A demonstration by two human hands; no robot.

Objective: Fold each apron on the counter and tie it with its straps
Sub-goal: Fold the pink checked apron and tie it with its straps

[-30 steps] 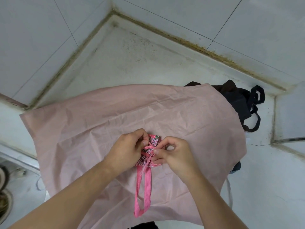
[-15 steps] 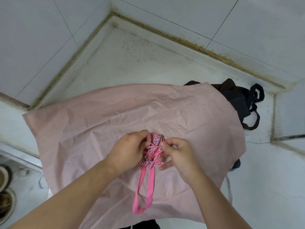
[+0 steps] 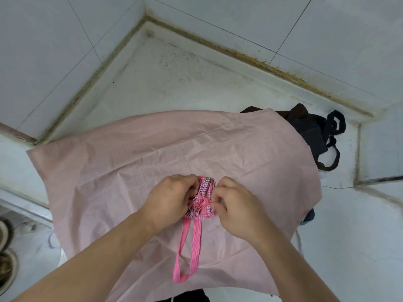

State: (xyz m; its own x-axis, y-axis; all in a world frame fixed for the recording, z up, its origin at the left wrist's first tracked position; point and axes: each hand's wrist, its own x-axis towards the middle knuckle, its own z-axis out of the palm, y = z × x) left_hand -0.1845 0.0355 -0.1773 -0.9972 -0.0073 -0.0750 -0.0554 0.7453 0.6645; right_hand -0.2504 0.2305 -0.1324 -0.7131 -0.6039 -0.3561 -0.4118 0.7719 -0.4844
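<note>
A small folded pink checked apron (image 3: 204, 200) lies on top of a large pale pink apron (image 3: 152, 162) spread flat on the counter. My left hand (image 3: 169, 198) grips the bundle's left side, fingers curled over it. My right hand (image 3: 234, 205) pinches a thin pink strap at the knot on the bundle's front. A long loop of pink strap (image 3: 188, 251) trails from the bundle toward me. A dark brown and black apron (image 3: 314, 136) with looped straps lies bunched at the back right, partly under the pale pink one.
The white counter (image 3: 174, 79) runs into a tiled wall corner with stained grout behind the aprons. A sink drain (image 3: 6, 264) shows at the lower left. A raised ledge (image 3: 379, 179) borders the counter on the right.
The hands shifted slightly on the bundle while working the strap at the knot. The trailing pink loop moved a little to the right.
</note>
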